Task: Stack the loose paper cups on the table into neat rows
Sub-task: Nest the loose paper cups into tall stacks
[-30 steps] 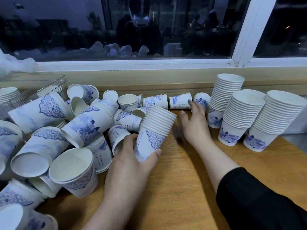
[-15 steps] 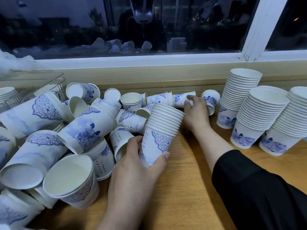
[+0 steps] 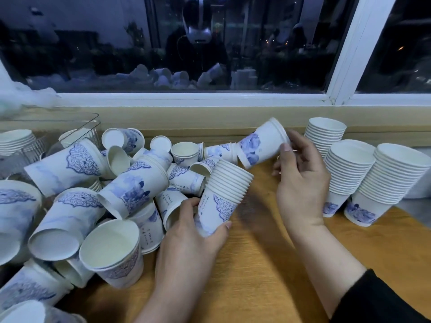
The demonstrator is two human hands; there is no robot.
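Nearest, the left hand (image 3: 186,238) grips the base of a tilted stack of nested paper cups (image 3: 224,194) resting on the wooden table (image 3: 268,264). Left of it sprawls a heap of loose cups (image 3: 109,199). Farther back, the right hand (image 3: 300,183) holds a single blue-printed cup (image 3: 261,146) by its rim, lifted and sideways. Three finished stacks (image 3: 349,171) stand right; a clear bin (image 3: 53,136) at far left holds more cups.
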